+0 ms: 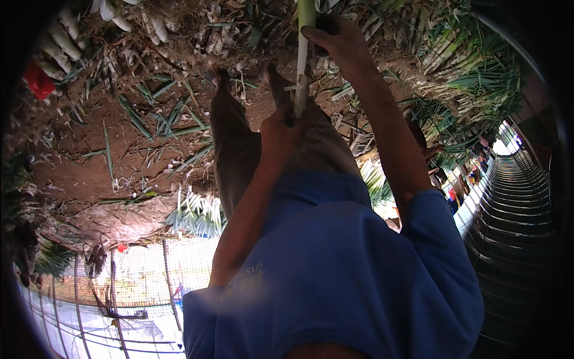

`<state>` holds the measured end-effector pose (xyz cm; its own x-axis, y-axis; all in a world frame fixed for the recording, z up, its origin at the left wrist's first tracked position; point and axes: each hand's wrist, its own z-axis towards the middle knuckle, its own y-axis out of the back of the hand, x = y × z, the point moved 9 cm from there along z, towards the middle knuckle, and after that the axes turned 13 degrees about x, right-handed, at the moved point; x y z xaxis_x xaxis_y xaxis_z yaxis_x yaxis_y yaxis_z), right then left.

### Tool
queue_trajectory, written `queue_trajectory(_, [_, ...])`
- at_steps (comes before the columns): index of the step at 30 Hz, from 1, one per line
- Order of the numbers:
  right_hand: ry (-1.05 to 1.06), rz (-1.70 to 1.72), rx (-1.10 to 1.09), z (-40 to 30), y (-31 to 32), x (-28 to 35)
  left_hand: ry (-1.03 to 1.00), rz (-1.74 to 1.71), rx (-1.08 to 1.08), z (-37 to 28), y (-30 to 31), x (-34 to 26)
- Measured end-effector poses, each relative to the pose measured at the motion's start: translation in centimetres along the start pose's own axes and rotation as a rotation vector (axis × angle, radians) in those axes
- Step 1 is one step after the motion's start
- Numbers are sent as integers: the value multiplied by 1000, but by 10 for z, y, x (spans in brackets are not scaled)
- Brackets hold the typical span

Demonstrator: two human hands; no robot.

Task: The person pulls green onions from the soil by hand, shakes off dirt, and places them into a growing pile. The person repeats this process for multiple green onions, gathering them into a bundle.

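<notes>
A long leek or large green onion stalk [302, 63], white below and green above, stands roughly upright in the view in front of my legs. My left hand [279, 134] is closed round its lower white end, over my thighs. Higher up, my right hand [338, 42] has its thumb against the stalk near where white turns to green; its other fingers are in shadow, partly hidden. Thin torn skin sticks out from the stalk just above my left hand. The top of the stalk runs out of view.
Rooted stalks [63, 42] lie at upper left, with a red item [39, 80] beside them. Piled green onions [453, 67] lie at right. Cut leaves [172, 119] litter the soil. A bundle [197, 215] lies by a crumpled sheet [121, 220]. Another person's arm [417, 130] shows beyond my right forearm.
</notes>
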<state>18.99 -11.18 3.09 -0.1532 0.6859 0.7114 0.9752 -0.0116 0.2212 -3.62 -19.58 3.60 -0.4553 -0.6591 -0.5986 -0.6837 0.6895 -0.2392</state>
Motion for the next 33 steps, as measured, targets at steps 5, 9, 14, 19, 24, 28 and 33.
queue_trajectory(5, [-157,-93,43,-1,2,4,-18,-26,-24,0,0,3])
queue_trajectory(9, [-137,173,104,1,-3,-8,-22,-76,-5,-1,-2,3])
queue_trajectory(14, [-174,261,128,4,-1,-23,14,-107,25,-5,0,-10])
queue_trajectory(19, [-154,205,123,3,-3,-16,-72,-28,-30,-2,4,-8])
queue_trajectory(24, [-29,-36,78,-14,-3,22,-2,-33,11,-6,5,-13])
queue_trajectory(28, [47,-107,-16,-35,2,21,-40,76,-70,-5,6,-7])
queue_trajectory(33, [86,103,-121,-67,-2,33,-86,34,-90,-2,3,0])
